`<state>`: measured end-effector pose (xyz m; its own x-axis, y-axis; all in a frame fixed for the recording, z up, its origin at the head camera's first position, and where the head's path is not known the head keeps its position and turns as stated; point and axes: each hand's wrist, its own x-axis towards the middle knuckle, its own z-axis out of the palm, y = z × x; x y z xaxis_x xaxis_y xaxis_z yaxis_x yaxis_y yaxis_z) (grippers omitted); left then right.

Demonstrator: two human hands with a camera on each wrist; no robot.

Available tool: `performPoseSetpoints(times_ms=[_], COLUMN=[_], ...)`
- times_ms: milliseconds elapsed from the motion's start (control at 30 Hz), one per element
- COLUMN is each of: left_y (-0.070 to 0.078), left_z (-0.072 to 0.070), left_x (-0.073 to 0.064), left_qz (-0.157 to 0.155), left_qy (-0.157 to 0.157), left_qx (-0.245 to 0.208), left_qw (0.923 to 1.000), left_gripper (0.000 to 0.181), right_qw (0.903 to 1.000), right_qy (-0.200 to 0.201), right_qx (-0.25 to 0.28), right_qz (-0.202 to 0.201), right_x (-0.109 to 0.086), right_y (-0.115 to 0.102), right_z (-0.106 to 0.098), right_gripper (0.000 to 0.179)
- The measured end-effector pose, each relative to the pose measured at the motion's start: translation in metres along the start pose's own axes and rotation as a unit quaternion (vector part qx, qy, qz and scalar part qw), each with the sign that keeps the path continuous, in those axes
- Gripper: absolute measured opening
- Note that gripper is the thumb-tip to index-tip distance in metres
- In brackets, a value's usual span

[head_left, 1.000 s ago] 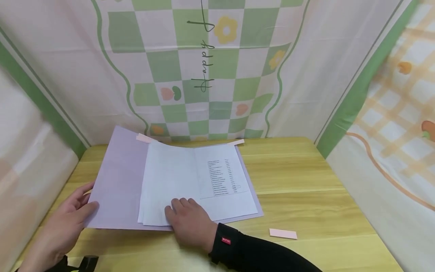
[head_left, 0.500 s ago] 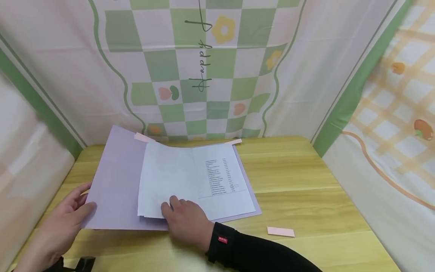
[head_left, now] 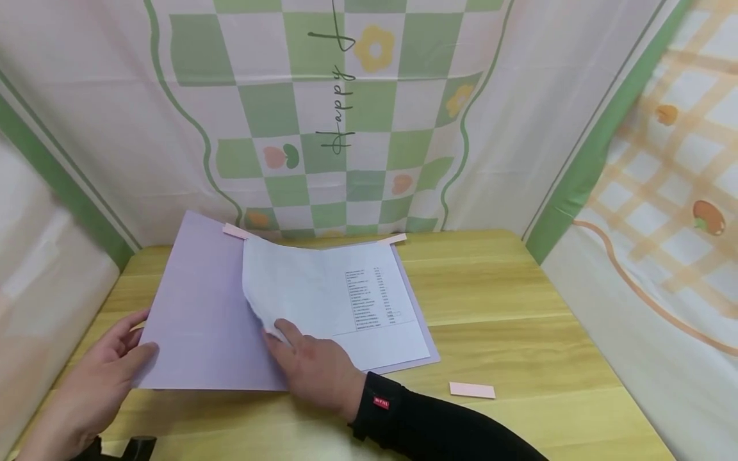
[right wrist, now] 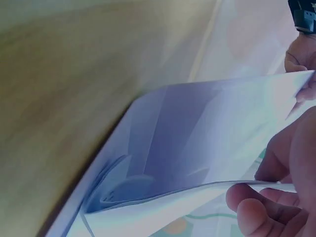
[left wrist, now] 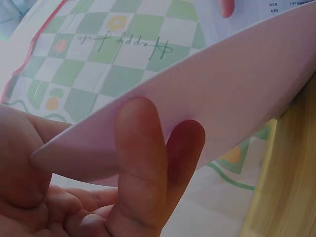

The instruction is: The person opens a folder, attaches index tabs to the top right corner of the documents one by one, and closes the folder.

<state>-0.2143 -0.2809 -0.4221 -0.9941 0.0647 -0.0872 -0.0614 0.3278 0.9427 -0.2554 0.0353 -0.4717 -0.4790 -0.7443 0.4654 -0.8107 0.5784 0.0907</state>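
Observation:
A lilac folder (head_left: 196, 301) lies spread on the wooden table, its left cover raised off the surface at the near corner. My left hand (head_left: 106, 378) pinches that cover's left edge; in the left wrist view, two fingers (left wrist: 140, 158) press against its outer side. White printed sheets (head_left: 380, 307) fill the right part of the folder, with a list of small text on them. My right hand (head_left: 319, 368) pinches the lower left edge of the white pages, which bend up and rightward. Seen from the right wrist, the lifted paper (right wrist: 192, 190) runs between thumb and fingers.
Two pale pink strips, the left strip (head_left: 235, 231) and the right strip (head_left: 393, 239), stick out at the pages' top. A loose pink strip (head_left: 472, 390) lies on the table (head_left: 519, 333) at right. A patterned cloth (head_left: 328, 192) hangs close behind the table.
My right hand has lifted the pages' lower left corner up and to the right, baring more of the lilac cover. The left hand keeps its hold; the view has shifted slightly.

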Motion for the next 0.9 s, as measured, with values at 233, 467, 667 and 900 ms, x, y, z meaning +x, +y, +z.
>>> performPoseSetpoints(times_ms=[233, 467, 667, 900], left_y=[-0.002, -0.001, 0.002, 0.002], left_z=[-0.001, 0.001, 0.002, 0.000], left_x=[0.003, 0.003, 0.002, 0.003], left_qz=[-0.003, -0.006, -0.010, -0.005], left_qy=[0.001, 0.007, 0.004, 0.004], left_qx=[0.010, 0.015, 0.030, 0.036], left_qw=[0.9999, 0.9998, 0.9995, 0.9993], left_gripper=[0.059, 0.059, 0.059, 0.058], right_qw=[0.9974, 0.9960, 0.9931, 0.9888], right_qy=[0.028, 0.083, 0.112, 0.133], right_qx=[-0.064, -0.027, -0.019, -0.009], right_qz=[-0.019, 0.016, 0.030, 0.068], right_x=[0.001, -0.003, -0.011, -0.025], right_y=[0.007, 0.019, 0.036, 0.052], right_z=[-0.012, -0.023, -0.034, -0.046], right_gripper=[0.043, 0.034, 0.025, 0.032])
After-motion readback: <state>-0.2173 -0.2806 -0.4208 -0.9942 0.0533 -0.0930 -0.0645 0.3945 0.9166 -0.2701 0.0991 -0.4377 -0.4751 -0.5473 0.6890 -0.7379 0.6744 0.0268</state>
